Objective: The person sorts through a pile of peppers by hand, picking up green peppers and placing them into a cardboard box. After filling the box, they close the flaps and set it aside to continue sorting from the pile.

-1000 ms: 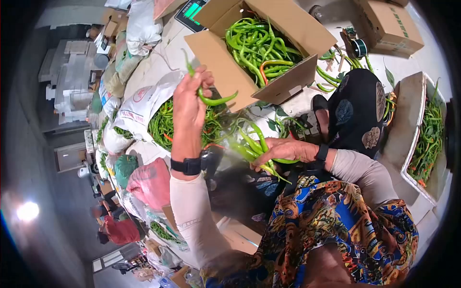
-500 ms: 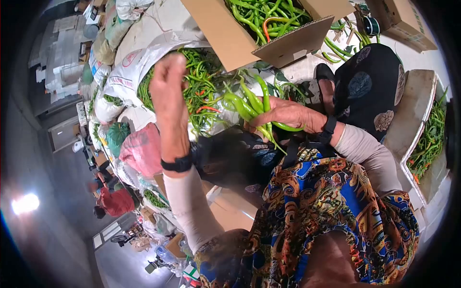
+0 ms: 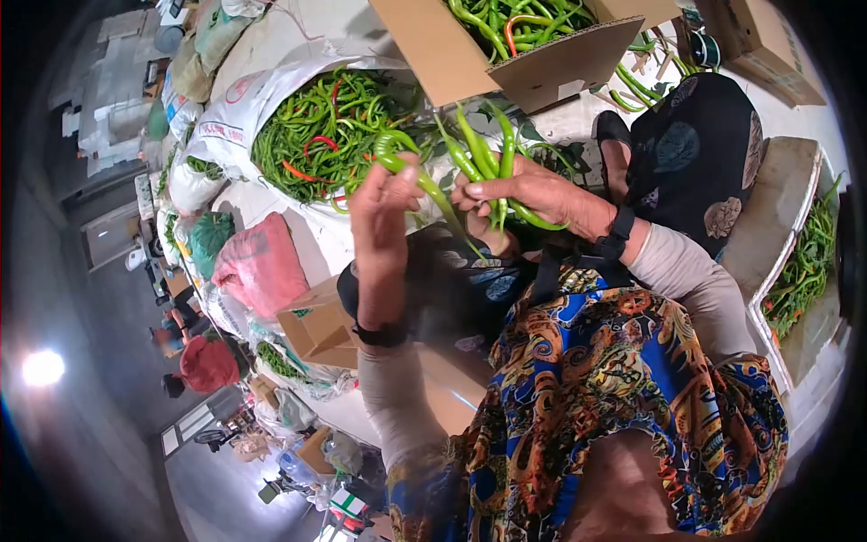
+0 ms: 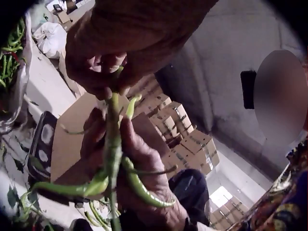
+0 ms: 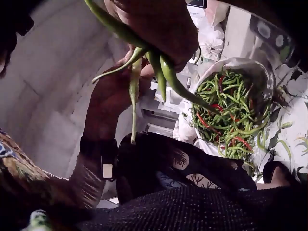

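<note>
In the head view my left hand (image 3: 381,212) pinches a long, curved green chili pepper (image 3: 438,194) beside my right hand (image 3: 542,194). My right hand grips several green chili peppers (image 3: 479,158) in a bunch, their ends pointing out past the thumb and fingers. From the left wrist, one pepper (image 4: 113,139) runs from my left fingertips down to the right hand's thumb and fingers. Beyond the hands an open white sack (image 3: 212,135) lies full of green peppers with a few red ones.
An open cardboard box (image 3: 433,68) of green peppers stands ahead. To the right is a pale crate (image 3: 786,181) with more peppers and leaves. Peppers and leaves lie loose on the floor near a shoe. Bags, including a pink sack (image 3: 262,266), line the left side.
My left hand went from beside the box, holding a pepper, out over the sack, then in beside my right hand, where it pinches a pepper. My right hand keeps its bunch.
</note>
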`<state>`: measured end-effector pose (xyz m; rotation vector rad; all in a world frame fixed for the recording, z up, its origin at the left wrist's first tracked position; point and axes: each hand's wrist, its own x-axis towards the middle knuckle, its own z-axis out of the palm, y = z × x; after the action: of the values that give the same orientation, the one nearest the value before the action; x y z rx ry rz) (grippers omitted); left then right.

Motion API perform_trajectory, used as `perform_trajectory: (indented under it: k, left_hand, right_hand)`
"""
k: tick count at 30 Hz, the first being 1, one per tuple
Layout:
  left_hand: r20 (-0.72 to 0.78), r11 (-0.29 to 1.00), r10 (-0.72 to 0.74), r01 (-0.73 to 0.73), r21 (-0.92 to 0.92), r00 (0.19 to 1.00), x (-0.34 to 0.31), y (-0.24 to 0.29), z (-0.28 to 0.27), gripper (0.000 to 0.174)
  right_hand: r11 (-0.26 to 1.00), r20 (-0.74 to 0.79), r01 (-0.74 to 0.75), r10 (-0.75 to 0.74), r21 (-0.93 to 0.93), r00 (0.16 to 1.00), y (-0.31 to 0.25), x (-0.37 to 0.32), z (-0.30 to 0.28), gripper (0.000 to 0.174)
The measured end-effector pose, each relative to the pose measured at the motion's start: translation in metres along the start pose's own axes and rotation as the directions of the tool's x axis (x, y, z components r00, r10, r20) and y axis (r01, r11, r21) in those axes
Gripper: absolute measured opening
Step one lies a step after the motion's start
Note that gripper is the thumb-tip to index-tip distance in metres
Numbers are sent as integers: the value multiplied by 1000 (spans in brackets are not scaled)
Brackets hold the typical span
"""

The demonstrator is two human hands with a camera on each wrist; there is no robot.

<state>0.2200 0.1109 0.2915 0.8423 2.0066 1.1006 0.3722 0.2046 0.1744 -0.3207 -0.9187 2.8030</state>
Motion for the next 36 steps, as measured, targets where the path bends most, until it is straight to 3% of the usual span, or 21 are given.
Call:
perform_trajectory:
  k: [3, 4, 5, 8, 9, 11, 13, 14, 16, 17, 19, 21, 22, 25, 27, 28, 29, 32, 34, 36]
  left_hand:
    - [-1, 940, 29, -28, -341, 1000, 14, 8, -18, 24]
    - [1, 926, 13, -12, -377, 1000, 16, 22, -18, 25]
    - [2, 930, 74, -69, -361, 997, 25, 28, -21, 22]
    - [-85, 956, 291, -287, 62, 953, 46, 70, -18, 22]
    - [-119, 905, 387, -351, 241, 914, 50, 95, -10, 23]
    - [-105, 775, 581, -509, 373, 807, 65, 125, 9, 25]
    - [92, 447, 839, -776, 445, 536, 91, 130, 24, 25]
    - [93, 452, 836, -773, 445, 541, 89, 130, 29, 25]
    - [52, 729, 657, -651, 211, 753, 82, 129, 36, 26]
    - [62, 735, 647, -643, 214, 760, 77, 124, 32, 26]
    - [-8, 898, 386, -374, 230, 922, 68, 106, 16, 24]
    - [22, 948, 228, -227, 223, 973, 65, 72, 7, 22]
    - [30, 977, 83, -87, 194, 996, 60, 56, 6, 22]
    - [91, 998, -5, -1, 70, 996, 44, 7, 13, 24]
    - [260, 986, -162, 165, 13, 952, 35, -7, 16, 21]
    - [345, 953, -236, 286, -101, 909, 29, -1, 17, 20]
    - [344, 951, -240, 290, -103, 908, 28, -2, 17, 20]
    - [253, 991, -62, 89, -99, 966, 31, -7, 10, 19]
    - [233, 990, -84, 107, -87, 969, 26, 2, 9, 18]
    - [182, 993, -89, 101, -57, 979, 21, 16, 20, 16]
  right_hand:
    - [997, 3, -73, 73, 33, 997, -3, -1, -2, 42]
    - [997, 1, -66, 66, 27, 998, -4, -2, -1, 42]
    - [993, 32, -78, 76, 85, 997, -5, -3, 0, 36]
    - [978, 76, -111, 99, 175, 992, -7, -5, 3, 27]
    - [978, 104, -103, 85, 183, 991, -5, -4, 1, 27]
    - [974, 136, -83, 55, 212, 989, -3, -2, 1, 26]
    - [982, 123, -80, 59, 171, 991, -7, -5, 6, 30]
    - [989, 147, -55, 34, 140, 989, -9, -6, 6, 30]
    - [992, 169, -36, 14, 124, 986, -13, -7, 5, 30]
    - [988, 163, -37, 12, 149, 987, -16, -8, 6, 29]
    - [982, 158, -42, 13, 182, 987, -16, -8, 5, 28]
    - [986, 108, -85, 70, 145, 992, -15, -9, 4, 29]
    - [984, 123, -109, 91, 142, 988, -18, -11, 5, 30]
    - [984, 174, -65, 36, 165, 984, -13, -6, 6, 32]
    - [979, 185, -105, 72, 173, 980, -18, -11, 7, 38]
    - [970, 195, -112, 69, 215, 978, -21, -11, 9, 38]
    - [960, 205, -115, 63, 256, 977, -23, -11, 10, 37]
    - [930, 238, -111, 26, 351, 971, -16, -4, 0, 37]
    - [897, 233, -64, -44, 438, 972, -18, -2, 3, 40]
    - [923, 220, -103, 21, 370, 975, -25, -7, 6, 42]
